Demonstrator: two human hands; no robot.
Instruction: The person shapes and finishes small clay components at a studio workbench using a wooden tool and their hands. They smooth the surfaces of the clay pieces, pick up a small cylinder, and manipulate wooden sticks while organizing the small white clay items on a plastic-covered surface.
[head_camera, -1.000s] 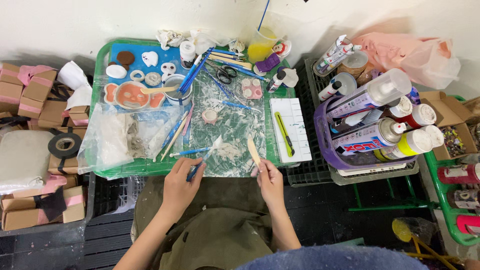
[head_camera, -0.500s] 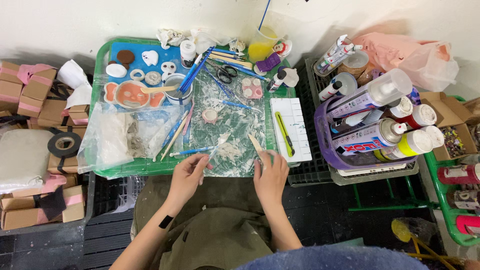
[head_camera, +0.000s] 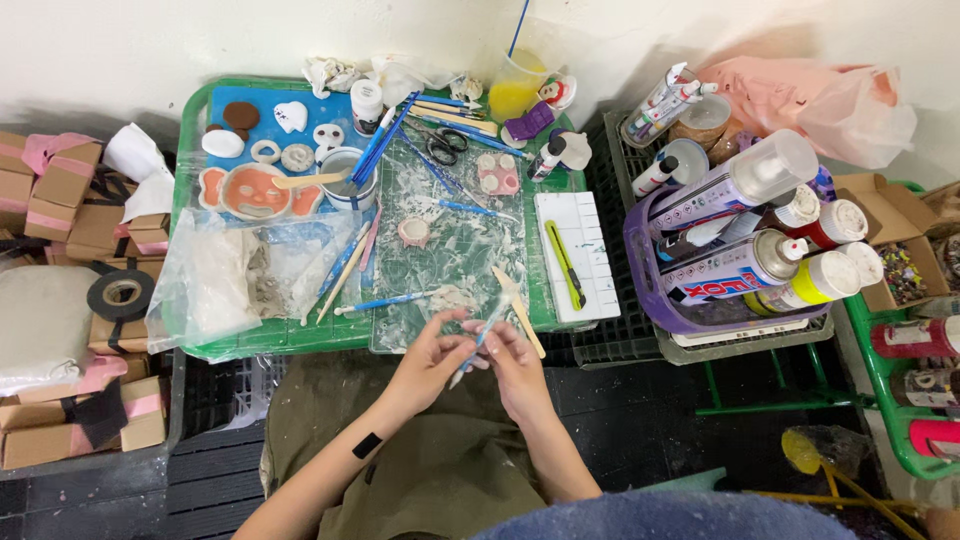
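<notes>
My left hand (head_camera: 430, 360) and my right hand (head_camera: 515, 365) meet over my lap at the near edge of the green tray table (head_camera: 190, 150). Together they hold a thin blue-and-white sculpting tool (head_camera: 478, 340) that points up toward the cutting mat (head_camera: 450, 250). A flat wooden modelling stick (head_camera: 520, 298) lies slanted by my right fingers; whether they grip it is unclear. A blue-handled tool (head_camera: 385, 301) lies on the mat just beyond my left hand, beside a small lump of pale clay (head_camera: 455, 296).
An orange clay face (head_camera: 255, 192), small clay pieces, a cup of tools (head_camera: 345, 170), scissors (head_camera: 440, 145), a white palette with a yellow knife (head_camera: 572, 255). A clear plastic bag (head_camera: 235, 275) at left. Purple basket of spray cans (head_camera: 740, 250) at right. Boxes and tape roll (head_camera: 120, 295) far left.
Both hands pulled back from the mat toward my lap and came together. The blue tool that my left hand was reaching is now held between both hands.
</notes>
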